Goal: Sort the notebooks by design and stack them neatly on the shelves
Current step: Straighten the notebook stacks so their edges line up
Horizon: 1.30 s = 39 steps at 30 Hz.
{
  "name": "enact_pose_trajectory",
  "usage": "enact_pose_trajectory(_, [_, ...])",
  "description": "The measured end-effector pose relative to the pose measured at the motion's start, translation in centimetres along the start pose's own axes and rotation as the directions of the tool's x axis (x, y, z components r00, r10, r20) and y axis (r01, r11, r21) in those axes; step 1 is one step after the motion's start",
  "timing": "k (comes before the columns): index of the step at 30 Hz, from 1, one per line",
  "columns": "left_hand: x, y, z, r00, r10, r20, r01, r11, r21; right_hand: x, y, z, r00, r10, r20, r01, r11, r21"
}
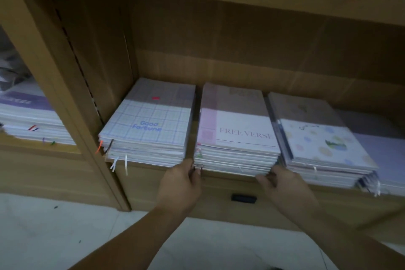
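In the middle of the frame, the "FREE VERSE" stack [238, 136] of thin, flat, rectangular notebooks lies on the wooden shelf [219, 68]. Its top cover is smooth white with a pale pink side band. The left hand [182, 180] curls its fingers round the stack's front left corner. The right hand [282, 186] holds the front right corner, thumb up against the side and fingers along the lower front edge. Just to the left lies the "Good Fortune" stack [149, 125], with a blue-gridded cover and thin ribbon markers hanging from its page edges. Just to the right lies a pastel-dotted stack [324, 144], and beyond it a plain lilac stack [383, 153]. A black oblong drawer handle [244, 198] sits in the panel below.
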State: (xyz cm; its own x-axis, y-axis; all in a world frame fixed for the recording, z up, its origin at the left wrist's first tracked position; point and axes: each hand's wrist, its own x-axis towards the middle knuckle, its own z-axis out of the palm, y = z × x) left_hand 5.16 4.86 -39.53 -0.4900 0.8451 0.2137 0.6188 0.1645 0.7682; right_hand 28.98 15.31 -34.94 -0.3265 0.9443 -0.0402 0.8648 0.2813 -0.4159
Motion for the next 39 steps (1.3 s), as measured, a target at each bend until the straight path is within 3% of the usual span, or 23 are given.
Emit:
enact_pose_trajectory(8, [-0.8,-0.2,-0.1,0.994,-0.055,0.093,0.065,0.992,-0.109,0.5,-0.6,0.2,0.995,0.093,-0.038,-0.086,0.984,0.156])
enact_pose_trajectory(26, [-0.6,0.0,-1.4,0.986,0.023,0.163,-0.030,0.999,0.039,0.9,-1.2,-0.4,0.995,0.095,-0.036,-0.087,0.981,0.174])
enact_pose_trajectory(33, [1.5,1.7,-2.2,0.999,0.050,0.013,-0.050,0.996,0.071,0.9,-3.0,-3.2,0.996,0.085,-0.031,-0.082,0.992,0.093])
enact_pose_trajectory(39, [1.3,2.3,-1.4,0.994,0.102,0.025,-0.105,0.983,0.149,0.9,-3.0,-3.4,0.994,0.088,-0.062,-0.078,0.986,0.148])
